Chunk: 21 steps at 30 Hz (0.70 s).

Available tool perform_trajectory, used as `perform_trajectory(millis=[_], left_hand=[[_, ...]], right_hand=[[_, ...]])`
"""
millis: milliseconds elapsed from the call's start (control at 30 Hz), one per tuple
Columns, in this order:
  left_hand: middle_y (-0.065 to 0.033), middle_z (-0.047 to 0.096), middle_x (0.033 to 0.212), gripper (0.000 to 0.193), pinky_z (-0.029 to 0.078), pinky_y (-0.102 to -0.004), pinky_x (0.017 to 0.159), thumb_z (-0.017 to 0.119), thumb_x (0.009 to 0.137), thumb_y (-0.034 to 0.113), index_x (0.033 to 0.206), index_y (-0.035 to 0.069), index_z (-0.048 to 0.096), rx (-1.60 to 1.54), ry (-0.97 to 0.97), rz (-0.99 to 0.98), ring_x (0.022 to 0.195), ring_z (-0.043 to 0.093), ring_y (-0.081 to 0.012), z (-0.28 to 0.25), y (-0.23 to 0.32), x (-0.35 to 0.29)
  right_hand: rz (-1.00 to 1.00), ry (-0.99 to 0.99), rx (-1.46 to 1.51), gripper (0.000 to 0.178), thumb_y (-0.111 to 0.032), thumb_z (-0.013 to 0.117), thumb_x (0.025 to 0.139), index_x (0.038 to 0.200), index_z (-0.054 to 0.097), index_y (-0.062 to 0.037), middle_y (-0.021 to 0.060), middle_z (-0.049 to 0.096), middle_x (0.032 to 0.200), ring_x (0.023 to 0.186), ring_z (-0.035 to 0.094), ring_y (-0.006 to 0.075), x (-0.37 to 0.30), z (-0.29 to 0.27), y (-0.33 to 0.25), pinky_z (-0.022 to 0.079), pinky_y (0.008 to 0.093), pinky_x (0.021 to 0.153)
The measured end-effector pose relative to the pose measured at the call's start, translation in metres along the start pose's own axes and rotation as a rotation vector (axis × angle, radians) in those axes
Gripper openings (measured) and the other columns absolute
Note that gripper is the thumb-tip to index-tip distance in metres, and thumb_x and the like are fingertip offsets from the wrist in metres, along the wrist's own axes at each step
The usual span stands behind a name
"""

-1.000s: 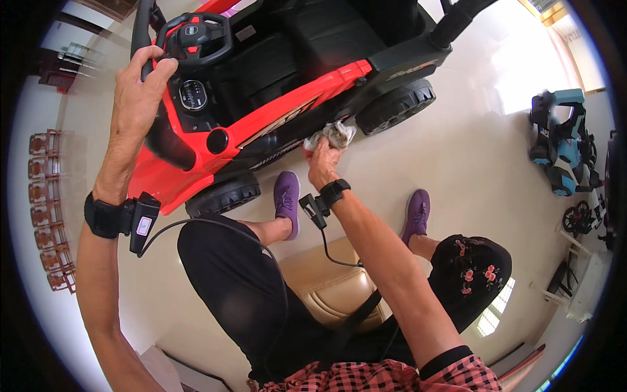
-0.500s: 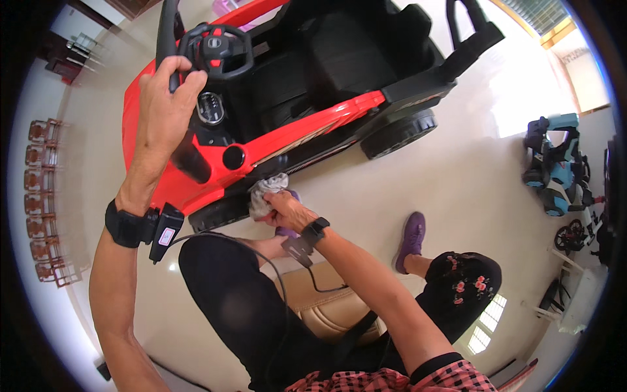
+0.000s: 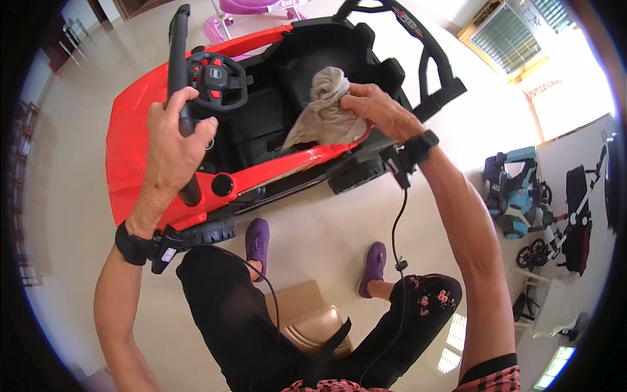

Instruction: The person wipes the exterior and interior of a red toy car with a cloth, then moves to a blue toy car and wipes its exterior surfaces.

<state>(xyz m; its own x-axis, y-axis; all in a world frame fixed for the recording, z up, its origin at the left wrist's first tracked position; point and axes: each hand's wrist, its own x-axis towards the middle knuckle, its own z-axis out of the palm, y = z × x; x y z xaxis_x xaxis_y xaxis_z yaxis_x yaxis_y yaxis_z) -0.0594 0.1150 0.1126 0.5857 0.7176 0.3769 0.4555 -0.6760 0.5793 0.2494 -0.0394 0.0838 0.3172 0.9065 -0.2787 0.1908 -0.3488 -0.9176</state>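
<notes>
A red and black ride-on toy car [image 3: 261,179] stands in front of me. My left hand [image 3: 171,140] is closed around the black windshield bar [image 3: 179,62], beside the steering wheel [image 3: 217,77]. Its thumb lies along one side of the bar, and the other fingers are partly hidden. In my right hand [image 3: 385,112] is a crumpled grey-white cloth [image 3: 326,108], pinched at its bunched upper end. The cloth's loose part hangs over the black seat and the car's red side rail, touching the rail.
Pink toy furniture [image 3: 251,6] stands behind the car. At the right are a teal and black ride-on toy [image 3: 516,189], a folded stroller [image 3: 575,215] and a white stand [image 3: 555,300]. A tan padded stool [image 3: 317,326] is between my legs. Cables run from both wrist straps.
My right hand has lifted the cloth from beside the front wheel up and right to the seat side. The left hand keeps its hold on the bar. The view has shifted.
</notes>
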Motion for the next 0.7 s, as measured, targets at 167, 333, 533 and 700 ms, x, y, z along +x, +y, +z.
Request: perform_trajectory(millis=[167,333,533,700], left_hand=[[-0.0168,0.040,0.099,0.048,0.039,-0.0395,0.084,0.068,0.078,0.025,0.119,0.005,0.054,-0.026,-0.038,0.006,0.095,0.042,-0.0305,0.002,0.011,-0.002],[-0.0189,0.039,0.102,0.046,0.039,-0.0428,0.087,0.069,0.078,0.020,0.118,0.004,0.054,-0.122,0.049,0.072,0.100,0.041,-0.0344,0.003,0.004,-0.006],[-0.0205,0.039,0.106,0.049,0.039,-0.0453,0.086,0.070,0.077,0.018,0.119,0.002,0.052,-0.138,0.071,0.112,0.101,0.039,-0.0361,0.003,0.000,-0.006],[-0.0143,0.039,0.106,0.042,0.037,-0.0381,0.089,0.066,0.080,0.013,0.119,0.004,0.052,-0.182,0.078,0.115,0.101,0.040,-0.0291,0.006,-0.002,-0.008]], right_hand=[[0.231,-0.097,-1.108,0.031,-0.020,0.053,0.086,0.107,0.068,-0.0028,0.0208,0.069,0.093,0.082,0.071,0.0287,0.071,-0.022,0.027,0.060,0.0364,0.058],[0.295,-0.339,-1.119,0.034,-0.022,0.054,0.083,0.111,0.069,-0.0115,0.0171,0.068,0.110,0.102,0.067,0.0302,0.098,0.009,0.058,0.051,0.0401,0.087],[0.399,-0.706,-0.897,0.029,-0.015,0.055,0.074,0.099,0.069,-0.0119,0.0119,0.065,0.081,0.074,0.065,0.0223,0.120,0.069,0.025,0.051,0.0370,0.063],[0.437,-0.794,-0.754,0.034,-0.015,0.055,0.076,0.109,0.066,-0.0118,0.0153,0.065,0.084,0.069,0.065,0.0250,0.134,0.125,0.004,0.052,0.0368,0.061]])
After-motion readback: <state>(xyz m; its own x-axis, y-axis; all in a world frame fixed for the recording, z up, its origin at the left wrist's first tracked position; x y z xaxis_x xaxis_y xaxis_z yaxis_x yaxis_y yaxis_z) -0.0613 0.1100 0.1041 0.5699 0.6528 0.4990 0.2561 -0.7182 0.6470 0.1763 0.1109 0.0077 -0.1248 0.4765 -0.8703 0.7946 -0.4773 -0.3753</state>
